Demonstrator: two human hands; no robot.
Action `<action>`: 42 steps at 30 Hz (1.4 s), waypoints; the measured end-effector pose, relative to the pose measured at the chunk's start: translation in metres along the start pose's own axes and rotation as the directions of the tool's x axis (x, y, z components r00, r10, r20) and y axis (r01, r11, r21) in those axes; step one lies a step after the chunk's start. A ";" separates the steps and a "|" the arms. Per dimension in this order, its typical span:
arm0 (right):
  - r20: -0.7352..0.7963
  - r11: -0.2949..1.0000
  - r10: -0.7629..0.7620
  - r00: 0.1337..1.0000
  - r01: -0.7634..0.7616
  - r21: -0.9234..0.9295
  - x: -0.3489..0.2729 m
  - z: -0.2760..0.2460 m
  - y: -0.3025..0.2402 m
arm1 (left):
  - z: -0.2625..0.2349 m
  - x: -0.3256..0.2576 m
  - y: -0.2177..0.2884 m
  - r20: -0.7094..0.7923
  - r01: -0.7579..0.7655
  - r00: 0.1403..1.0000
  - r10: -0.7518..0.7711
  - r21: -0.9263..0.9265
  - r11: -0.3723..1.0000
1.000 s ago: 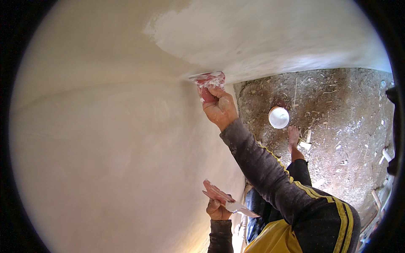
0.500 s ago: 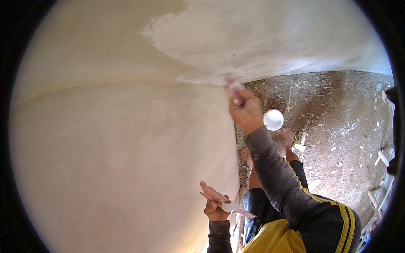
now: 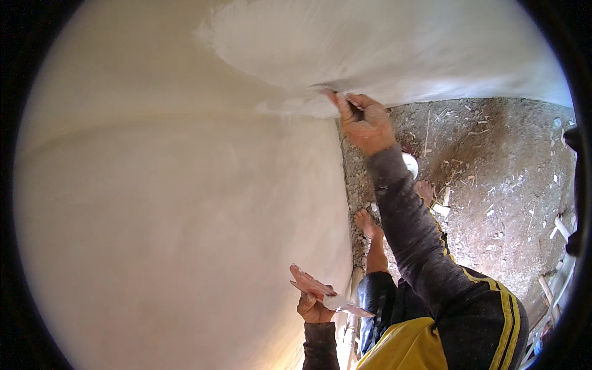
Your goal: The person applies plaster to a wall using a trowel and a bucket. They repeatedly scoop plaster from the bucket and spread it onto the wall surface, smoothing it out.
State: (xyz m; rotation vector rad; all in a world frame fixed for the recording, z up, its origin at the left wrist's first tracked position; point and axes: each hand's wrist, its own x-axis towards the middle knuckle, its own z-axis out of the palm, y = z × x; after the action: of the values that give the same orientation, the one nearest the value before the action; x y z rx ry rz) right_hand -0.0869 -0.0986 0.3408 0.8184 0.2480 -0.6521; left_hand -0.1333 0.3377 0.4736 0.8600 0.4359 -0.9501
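My right hand (image 3: 372, 128) is closed around a putty knife (image 3: 330, 91), its thin blade laid against the far wall (image 3: 154, 55) just above the corner line. Most of the knife is hidden by my fingers. A paler, wet-looking patch of putty (image 3: 265, 46) spreads over that wall to the left of the blade. Lower down, my left hand (image 3: 316, 309) grips a flat pinkish putty board (image 3: 308, 280) from below. White putty (image 3: 335, 302) lies on it, and it is held apart from the side wall (image 3: 185, 216).
A white bucket (image 3: 410, 165) stands on the dirt floor (image 3: 493, 185), partly behind my right forearm. Wood scraps (image 3: 441, 209) and pale chips litter the ground near my bare feet (image 3: 365, 222). Poles (image 3: 549, 296) lie at the right edge.
My right hand has moved slightly up and right, bringing the knife flatter onto the far wall. My forearm now covers more of the bucket. The left hand stays nearly still.
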 end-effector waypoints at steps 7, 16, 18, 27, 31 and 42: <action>-0.235 0.828 -0.392 0.889 0.229 -0.511 -0.010 -0.078 0.017 | 0.003 0.004 -0.003 0.014 0.005 1.000 -0.005 -0.021 1.000; -0.140 0.975 -0.188 0.972 0.168 -0.145 0.068 -0.096 0.065 | 0.022 0.005 0.001 0.019 0.002 1.000 -0.002 0.001 1.000; -0.110 0.972 -0.206 0.972 0.190 -0.138 0.053 -0.075 0.068 | 0.027 0.006 0.002 -0.002 0.000 1.000 0.000 -0.063 0.998; -0.161 0.973 -0.225 0.961 0.232 0.022 0.017 -0.030 0.065 | 0.040 0.013 0.002 0.067 0.012 0.998 -0.015 0.054 0.998; -0.064 0.981 -0.194 0.979 0.195 0.021 0.008 -0.020 0.050 | 0.043 0.012 -0.001 0.039 0.029 0.999 -0.031 0.063 0.998; -0.194 0.900 -0.330 0.924 0.246 -0.360 0.023 -0.117 0.008 | 0.046 0.020 -0.005 0.122 0.034 0.992 -0.036 0.019 0.999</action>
State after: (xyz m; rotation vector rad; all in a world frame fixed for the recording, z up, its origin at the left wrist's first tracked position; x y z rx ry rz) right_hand -0.0591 -0.0174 0.2571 0.5405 0.7043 -0.7613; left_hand -0.1283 0.2886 0.4860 0.8064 0.3385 -1.0345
